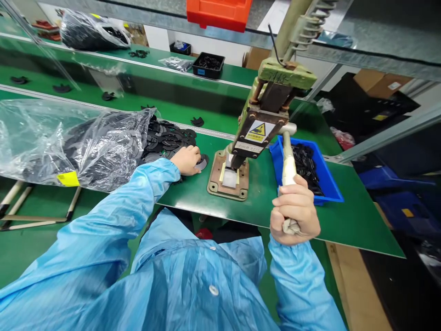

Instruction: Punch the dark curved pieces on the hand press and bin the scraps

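Note:
My left hand (187, 160) is at the right edge of a heap of flat black curved pieces (165, 140). Its fingers are closed on the edge of one dark crescent-shaped piece (203, 162). The heap spills from a clear plastic bag (99, 147). My right hand (295, 211) is wrapped round the pale, tape-covered lever (288, 168) of a green hand press (257, 124). Under the press ram, a small whitish block (229, 178) sits on the brown base plate (214, 186); my left hand is left of this plate.
A blue bin (330, 184) of black parts stands right of the press, behind the lever. Loose black pieces (197, 122) lie on the green belt beyond the bench edge. A black tray (208, 73) stands farther back. An orange bin (218, 14) sits on the overhead shelf.

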Action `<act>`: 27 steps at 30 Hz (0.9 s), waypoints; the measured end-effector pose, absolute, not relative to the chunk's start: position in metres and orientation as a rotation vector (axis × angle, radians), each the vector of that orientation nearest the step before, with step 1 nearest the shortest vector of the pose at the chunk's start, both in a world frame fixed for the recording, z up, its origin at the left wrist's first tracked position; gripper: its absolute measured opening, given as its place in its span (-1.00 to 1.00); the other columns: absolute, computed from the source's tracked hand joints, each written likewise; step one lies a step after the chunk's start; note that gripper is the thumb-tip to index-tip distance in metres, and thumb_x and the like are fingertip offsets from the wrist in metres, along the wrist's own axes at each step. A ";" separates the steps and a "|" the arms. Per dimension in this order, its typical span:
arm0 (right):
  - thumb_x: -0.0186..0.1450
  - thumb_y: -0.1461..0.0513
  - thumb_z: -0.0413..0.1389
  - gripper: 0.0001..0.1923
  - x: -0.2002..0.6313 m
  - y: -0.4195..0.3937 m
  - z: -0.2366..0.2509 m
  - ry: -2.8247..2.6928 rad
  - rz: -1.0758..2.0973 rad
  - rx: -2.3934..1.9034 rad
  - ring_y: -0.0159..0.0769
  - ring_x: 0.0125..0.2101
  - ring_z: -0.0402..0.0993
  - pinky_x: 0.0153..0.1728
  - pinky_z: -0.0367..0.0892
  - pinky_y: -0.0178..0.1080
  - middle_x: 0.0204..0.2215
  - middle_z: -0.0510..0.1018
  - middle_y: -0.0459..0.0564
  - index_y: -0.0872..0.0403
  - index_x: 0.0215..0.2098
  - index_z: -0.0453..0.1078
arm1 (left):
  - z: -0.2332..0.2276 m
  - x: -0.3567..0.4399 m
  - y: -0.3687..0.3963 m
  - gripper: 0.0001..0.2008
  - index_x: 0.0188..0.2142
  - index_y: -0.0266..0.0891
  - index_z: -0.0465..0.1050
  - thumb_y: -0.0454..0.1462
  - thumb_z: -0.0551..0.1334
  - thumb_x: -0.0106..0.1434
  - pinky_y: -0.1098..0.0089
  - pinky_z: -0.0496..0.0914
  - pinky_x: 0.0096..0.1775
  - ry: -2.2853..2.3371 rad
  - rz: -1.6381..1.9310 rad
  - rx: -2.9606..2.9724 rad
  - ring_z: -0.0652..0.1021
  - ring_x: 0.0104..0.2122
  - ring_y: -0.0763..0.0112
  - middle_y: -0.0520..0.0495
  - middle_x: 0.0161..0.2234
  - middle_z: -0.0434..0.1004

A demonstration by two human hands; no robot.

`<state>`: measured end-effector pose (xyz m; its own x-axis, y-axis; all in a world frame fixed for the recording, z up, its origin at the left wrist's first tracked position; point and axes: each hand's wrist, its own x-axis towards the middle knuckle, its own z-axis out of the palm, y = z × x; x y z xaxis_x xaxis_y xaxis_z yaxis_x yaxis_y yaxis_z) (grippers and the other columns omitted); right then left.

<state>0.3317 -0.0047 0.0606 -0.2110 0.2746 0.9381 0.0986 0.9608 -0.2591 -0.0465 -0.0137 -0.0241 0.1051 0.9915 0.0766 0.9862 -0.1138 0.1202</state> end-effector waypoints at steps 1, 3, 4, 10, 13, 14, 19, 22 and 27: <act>0.20 0.22 0.25 -0.88 0.332 -0.005 0.061 -1.790 0.169 -0.282 -0.19 -0.23 0.62 0.21 0.51 0.33 -0.47 0.58 -0.20 -0.08 -0.42 0.38 | -0.026 -0.046 -0.012 -0.60 -0.12 -0.24 0.68 -0.03 0.47 0.16 0.04 0.42 0.06 2.066 0.199 2.311 0.49 0.07 -0.12 -0.34 0.05 0.52; 0.20 0.21 0.25 -0.87 0.332 -0.006 0.061 -1.784 0.179 -0.291 -0.18 -0.23 0.62 0.22 0.51 0.34 -0.48 0.58 -0.19 -0.07 -0.42 0.38 | -0.028 -0.046 -0.010 -0.63 -0.10 -0.22 0.66 -0.06 0.46 0.18 0.04 0.42 0.06 2.059 0.162 2.316 0.49 0.07 -0.11 -0.32 0.06 0.51; 0.20 0.21 0.25 -0.88 0.332 -0.006 0.061 -1.775 0.179 -0.287 -0.18 -0.23 0.62 0.21 0.51 0.35 -0.48 0.58 -0.19 -0.07 -0.42 0.38 | -0.028 -0.047 -0.009 -0.65 -0.12 -0.22 0.65 -0.08 0.47 0.17 0.05 0.42 0.05 2.052 0.155 2.312 0.49 0.06 -0.10 -0.32 0.06 0.51; 0.23 0.20 0.24 -0.87 0.327 -0.007 0.060 -1.737 0.166 -0.285 -0.20 -0.24 0.61 0.19 0.53 0.35 -0.47 0.55 -0.19 -0.06 -0.41 0.36 | -0.029 -0.037 -0.013 -0.84 -0.25 -0.18 0.55 -0.27 0.44 0.17 0.11 0.42 0.00 1.897 0.267 2.329 0.56 -0.06 0.00 -0.22 -0.15 0.56; 0.23 0.20 0.23 -0.86 0.325 -0.008 0.059 -1.726 0.164 -0.304 -0.21 -0.25 0.61 0.20 0.53 0.35 -0.48 0.54 -0.20 -0.07 -0.42 0.35 | -0.027 -0.028 -0.022 -0.91 -0.17 -0.14 0.51 -0.29 0.29 0.32 0.21 0.45 -0.09 1.810 0.346 2.329 0.59 -0.17 0.13 -0.15 -0.18 0.55; 0.24 0.21 0.23 -0.86 0.324 -0.008 0.059 -1.713 0.163 -0.308 -0.21 -0.26 0.60 0.20 0.52 0.36 -0.49 0.53 -0.20 -0.07 -0.43 0.34 | -0.025 -0.026 -0.025 -0.90 -0.13 -0.14 0.50 -0.28 0.25 0.37 0.22 0.46 -0.11 1.803 0.387 2.328 0.59 -0.19 0.16 -0.14 -0.16 0.55; 0.21 0.24 0.23 -0.85 0.323 -0.009 0.058 -1.704 0.162 -0.318 -0.21 -0.26 0.60 0.22 0.50 0.39 -0.48 0.54 -0.20 -0.06 -0.43 0.33 | -0.009 -0.018 -0.029 -0.85 -0.05 -0.16 0.49 -0.29 0.23 0.40 0.23 0.47 -0.12 1.803 0.576 2.297 0.61 -0.19 0.18 -0.15 -0.13 0.58; 0.21 0.24 0.23 -0.85 0.323 -0.009 0.057 -1.703 0.166 -0.318 -0.21 -0.25 0.60 0.22 0.50 0.41 -0.48 0.54 -0.20 -0.06 -0.43 0.33 | -0.005 -0.007 -0.023 -0.80 -0.04 -0.19 0.49 -0.25 0.32 0.35 0.28 0.46 -0.24 1.828 0.760 2.068 0.59 -0.32 0.26 -0.07 -0.26 0.60; 0.25 0.20 0.23 -0.84 0.324 -0.010 0.057 -1.704 0.170 -0.323 -0.19 -0.25 0.60 0.21 0.50 0.43 -0.49 0.52 -0.19 -0.07 -0.42 0.33 | -0.021 0.028 -0.008 -0.79 -0.21 -0.23 0.52 -0.14 0.38 0.32 0.33 0.47 -0.28 1.697 1.026 1.551 0.57 -0.39 0.34 -0.02 -0.37 0.60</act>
<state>0.3235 -0.0096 0.0573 -0.1304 0.3082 0.9423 0.1162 0.9487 -0.2942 0.0275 -0.0079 -0.0208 -0.1241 0.9904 0.0609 0.5139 0.0116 0.8578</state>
